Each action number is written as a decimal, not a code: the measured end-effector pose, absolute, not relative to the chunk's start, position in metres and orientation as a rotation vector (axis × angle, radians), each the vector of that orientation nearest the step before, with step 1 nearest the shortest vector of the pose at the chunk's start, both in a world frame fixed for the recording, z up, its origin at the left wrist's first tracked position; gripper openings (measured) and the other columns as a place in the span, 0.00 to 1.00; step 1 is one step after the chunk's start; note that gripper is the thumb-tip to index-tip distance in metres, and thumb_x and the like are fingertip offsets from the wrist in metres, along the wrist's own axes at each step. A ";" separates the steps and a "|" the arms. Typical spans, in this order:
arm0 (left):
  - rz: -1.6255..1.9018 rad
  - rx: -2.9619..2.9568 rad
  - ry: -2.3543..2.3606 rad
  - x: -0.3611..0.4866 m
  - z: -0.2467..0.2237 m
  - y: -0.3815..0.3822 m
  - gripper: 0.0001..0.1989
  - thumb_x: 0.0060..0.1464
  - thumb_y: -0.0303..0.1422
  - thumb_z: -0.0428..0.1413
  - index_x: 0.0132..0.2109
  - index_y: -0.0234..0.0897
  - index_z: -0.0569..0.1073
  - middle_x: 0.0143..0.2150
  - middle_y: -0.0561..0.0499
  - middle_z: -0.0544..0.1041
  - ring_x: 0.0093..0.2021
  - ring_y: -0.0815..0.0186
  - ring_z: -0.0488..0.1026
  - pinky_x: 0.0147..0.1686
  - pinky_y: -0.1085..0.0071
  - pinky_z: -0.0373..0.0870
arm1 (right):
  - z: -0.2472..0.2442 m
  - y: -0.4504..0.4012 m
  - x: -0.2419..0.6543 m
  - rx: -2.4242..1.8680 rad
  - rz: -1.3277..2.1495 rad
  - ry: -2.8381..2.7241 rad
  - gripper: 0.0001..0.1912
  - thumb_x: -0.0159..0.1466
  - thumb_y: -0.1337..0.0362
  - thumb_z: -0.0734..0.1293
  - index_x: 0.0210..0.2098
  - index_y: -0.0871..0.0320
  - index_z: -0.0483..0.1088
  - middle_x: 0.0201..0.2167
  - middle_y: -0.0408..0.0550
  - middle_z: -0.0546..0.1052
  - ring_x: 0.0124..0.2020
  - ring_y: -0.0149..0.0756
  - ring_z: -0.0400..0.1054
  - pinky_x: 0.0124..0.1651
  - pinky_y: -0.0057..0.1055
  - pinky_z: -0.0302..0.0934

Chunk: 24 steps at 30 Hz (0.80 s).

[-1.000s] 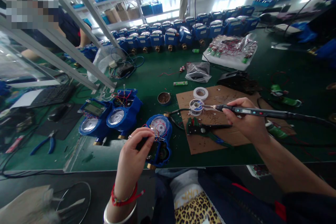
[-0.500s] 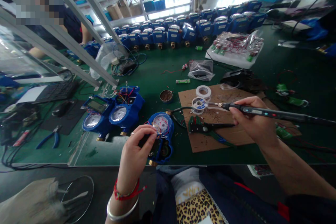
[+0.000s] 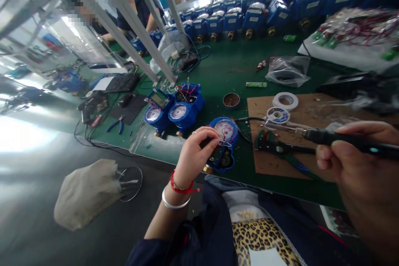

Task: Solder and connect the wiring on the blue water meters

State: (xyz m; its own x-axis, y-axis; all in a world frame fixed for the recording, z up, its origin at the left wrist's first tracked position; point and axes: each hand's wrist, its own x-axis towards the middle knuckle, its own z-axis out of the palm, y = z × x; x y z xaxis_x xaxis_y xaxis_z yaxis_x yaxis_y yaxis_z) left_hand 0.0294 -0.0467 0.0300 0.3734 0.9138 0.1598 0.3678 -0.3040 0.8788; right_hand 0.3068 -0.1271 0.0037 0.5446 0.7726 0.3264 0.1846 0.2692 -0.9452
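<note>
My left hand (image 3: 198, 149) is closed in a pinch on thin wires (image 3: 222, 134) above an opened blue water meter (image 3: 234, 137). Part of the meter and its dark circuit board (image 3: 215, 156) lies beneath my fingers, which hide the exact grip point. A soldering iron (image 3: 324, 135) is gripped in my right hand (image 3: 358, 149), its metal tip pointing left beside the solder spool (image 3: 278, 115). Just behind that spool lies a white tape roll (image 3: 285, 101). Green-handled wire strippers (image 3: 277, 147) rest on the cardboard (image 3: 260, 166) below the iron.
Two opened blue meters (image 3: 182, 110) stand left of the worked one. A round tin (image 3: 231, 100) sits behind it. Blue pliers (image 3: 116, 125) lie near a mouse pad (image 3: 132, 112). Rows of blue meters (image 3: 232, 18) line the back; metal posts (image 3: 137, 45) rise at left, a person behind them.
The view has swung left, so the bench things appear farther right. My right hand and the soldering iron look larger and nearer the camera. My left hand keeps its pinch at the meter.
</note>
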 end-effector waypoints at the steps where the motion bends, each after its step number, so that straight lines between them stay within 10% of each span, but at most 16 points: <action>1: 0.877 1.858 1.113 0.029 0.030 -0.047 0.04 0.58 0.28 0.56 0.33 0.36 0.73 0.39 0.48 0.76 0.44 0.64 0.73 0.48 0.67 0.68 | 0.003 -0.127 0.303 -1.237 0.554 -0.971 0.12 0.53 0.65 0.73 0.35 0.55 0.69 0.18 0.39 0.70 0.13 0.33 0.64 0.12 0.29 0.56; 24: 0.861 1.898 1.097 0.029 0.026 -0.046 0.04 0.58 0.28 0.56 0.35 0.36 0.74 0.40 0.48 0.76 0.44 0.65 0.73 0.48 0.68 0.68 | 0.006 -0.125 0.274 -1.234 0.833 -1.306 0.09 0.60 0.65 0.71 0.39 0.52 0.67 0.20 0.36 0.72 0.15 0.27 0.67 0.16 0.21 0.63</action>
